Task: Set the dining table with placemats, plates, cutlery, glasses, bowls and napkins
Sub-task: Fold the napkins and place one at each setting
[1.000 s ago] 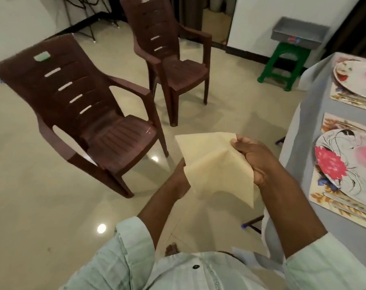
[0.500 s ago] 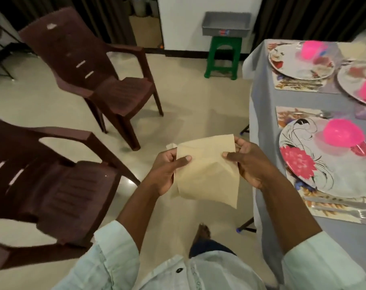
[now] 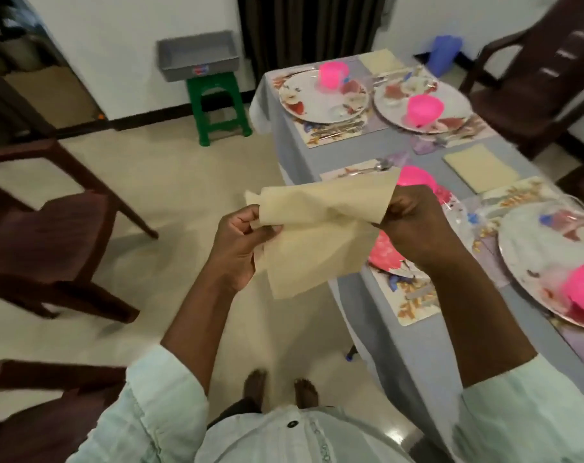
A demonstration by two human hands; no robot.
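I hold a beige napkin [image 3: 317, 238] in the air beside the table's left edge. My left hand [image 3: 238, 248] pinches its left edge and my right hand [image 3: 414, 225] grips its upper right corner. The napkin is partly unfolded and hangs down between them. The table [image 3: 367, 295] has a grey cloth, floral placemats [image 3: 414, 305], flowered plates [image 3: 324, 98] and pink bowls [image 3: 424, 108]. Two folded beige napkins lie on it, one [image 3: 476, 167] mid-table and one [image 3: 382, 61] at the far end. A spoon [image 3: 374, 168] lies behind the held napkin.
Dark brown plastic chairs stand at the left [image 3: 49, 235] and at the far right [image 3: 544, 78]. A green stool [image 3: 217, 108] carrying a grey tray [image 3: 198, 58] stands by the far wall. A blue container [image 3: 446, 56] sits on the floor beyond the table. My bare feet [image 3: 280, 392] are on tiled floor.
My view has swung right, bringing the whole table into sight. The napkin has been pulled wider between my hands and raised toward the table edge.
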